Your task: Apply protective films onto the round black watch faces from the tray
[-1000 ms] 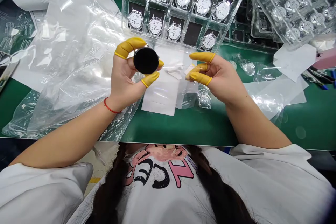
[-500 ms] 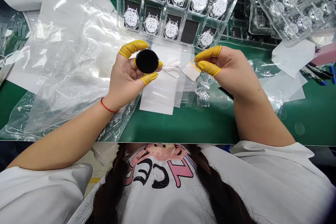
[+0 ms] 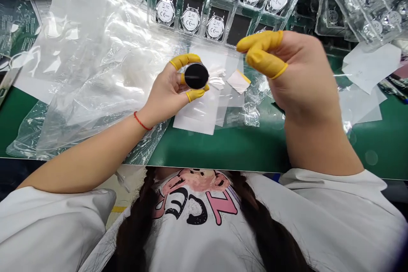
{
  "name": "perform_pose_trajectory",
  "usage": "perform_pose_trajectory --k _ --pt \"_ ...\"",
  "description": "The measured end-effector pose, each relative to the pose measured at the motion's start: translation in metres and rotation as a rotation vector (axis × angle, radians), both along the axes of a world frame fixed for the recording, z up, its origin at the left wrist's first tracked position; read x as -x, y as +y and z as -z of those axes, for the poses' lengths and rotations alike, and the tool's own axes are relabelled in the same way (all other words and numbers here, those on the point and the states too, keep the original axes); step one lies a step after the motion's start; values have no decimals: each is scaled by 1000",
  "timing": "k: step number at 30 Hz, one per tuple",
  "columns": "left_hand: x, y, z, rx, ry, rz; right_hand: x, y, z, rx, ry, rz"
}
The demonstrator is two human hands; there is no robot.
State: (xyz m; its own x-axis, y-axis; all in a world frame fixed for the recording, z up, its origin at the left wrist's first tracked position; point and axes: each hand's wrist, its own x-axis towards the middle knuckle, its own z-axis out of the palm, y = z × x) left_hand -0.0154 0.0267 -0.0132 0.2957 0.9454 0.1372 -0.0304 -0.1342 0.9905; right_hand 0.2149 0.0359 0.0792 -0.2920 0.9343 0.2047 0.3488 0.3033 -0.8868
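Note:
My left hand (image 3: 174,87), with yellow finger cots on its fingertips, is closed round the edge of a round watch (image 3: 196,76). Its glossy black face is tilted up towards me. My right hand (image 3: 280,63) is raised to the right, nearer the camera, with yellow-covered thumb and fingers pressed together. Whatever is between those fingertips, if anything, is too small to make out. Beyond both hands stands a clear plastic tray (image 3: 194,36) of watches lying back up, with white round labels. One pocket (image 3: 238,29) shows only its black lining.
White sheets (image 3: 197,121) and a small white paper with a yellow edge (image 3: 239,82) lie below the hands. Clear plastic bags (image 3: 92,76) cover the left. More clear trays (image 3: 363,4) are stacked at the back right, with pens (image 3: 393,89) near the right edge.
My right hand has moved up and closer to the camera, away from the watch. My left hand, still gripping the watch, appears further right in the view, which has shifted slightly.

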Motion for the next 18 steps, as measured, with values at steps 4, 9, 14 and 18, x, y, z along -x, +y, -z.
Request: perform_pose_trajectory --k 4,9,14,18 --pt "-5 -3 -1 2 16 41 29 2 6 148 -26 -75" --pt "-5 -4 -6 29 -5 67 36 7 19 255 -10 -128" --pt "-6 -6 -7 33 -21 71 35 6 24 291 -21 -140" --pt "-7 -7 -7 29 -23 70 34 6 27 266 -41 -145"
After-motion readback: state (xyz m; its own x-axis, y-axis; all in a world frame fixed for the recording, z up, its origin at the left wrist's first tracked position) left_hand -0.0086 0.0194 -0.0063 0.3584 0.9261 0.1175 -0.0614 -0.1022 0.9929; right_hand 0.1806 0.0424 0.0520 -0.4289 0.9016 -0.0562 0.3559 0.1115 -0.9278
